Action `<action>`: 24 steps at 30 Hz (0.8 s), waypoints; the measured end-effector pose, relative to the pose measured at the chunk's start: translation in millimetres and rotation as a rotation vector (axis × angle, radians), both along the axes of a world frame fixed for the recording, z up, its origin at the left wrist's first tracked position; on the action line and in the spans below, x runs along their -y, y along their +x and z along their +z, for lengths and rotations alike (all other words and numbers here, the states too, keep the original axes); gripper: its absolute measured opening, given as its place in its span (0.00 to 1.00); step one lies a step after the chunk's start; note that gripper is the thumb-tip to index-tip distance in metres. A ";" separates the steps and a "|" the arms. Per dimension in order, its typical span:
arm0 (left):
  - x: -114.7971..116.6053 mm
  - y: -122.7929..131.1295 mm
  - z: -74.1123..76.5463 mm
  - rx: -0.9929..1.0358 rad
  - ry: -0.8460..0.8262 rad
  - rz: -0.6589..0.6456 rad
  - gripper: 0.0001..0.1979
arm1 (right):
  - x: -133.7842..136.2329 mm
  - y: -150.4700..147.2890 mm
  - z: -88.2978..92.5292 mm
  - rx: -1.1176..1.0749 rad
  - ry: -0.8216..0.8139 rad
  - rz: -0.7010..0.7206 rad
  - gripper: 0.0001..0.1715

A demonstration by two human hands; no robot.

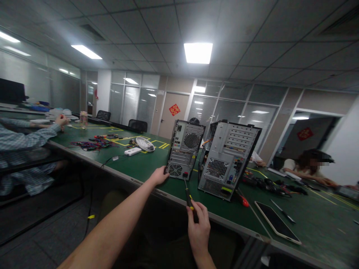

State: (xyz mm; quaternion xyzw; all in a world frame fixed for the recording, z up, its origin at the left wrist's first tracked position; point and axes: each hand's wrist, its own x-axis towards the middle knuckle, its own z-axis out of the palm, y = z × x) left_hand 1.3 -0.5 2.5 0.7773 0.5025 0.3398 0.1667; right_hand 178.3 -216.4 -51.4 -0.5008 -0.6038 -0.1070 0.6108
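Note:
A smaller computer case stands upright near the front edge of the green table, its back panel with fan grilles and ports towards me. My left hand holds its lower left corner; some fingers are hidden behind the side. In my right hand is a screwdriver with a black and yellow handle, gripped between thumb and fingers. Its shaft points up at the bottom edge of the back panel, close to the black power socket; whether the tip touches cannot be made out. Just right stands a larger computer case.
On the green table lie a phone, a second screwdriver, a red-handled tool, black cables, thin wires, a white power bank-like block and a white fan-like cover. People sit at left and right.

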 end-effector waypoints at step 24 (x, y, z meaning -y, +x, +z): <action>1.9 0.1 1.2 -0.013 -0.001 0.006 0.25 | -2.0 3.0 -4.6 -0.028 0.006 -0.048 0.15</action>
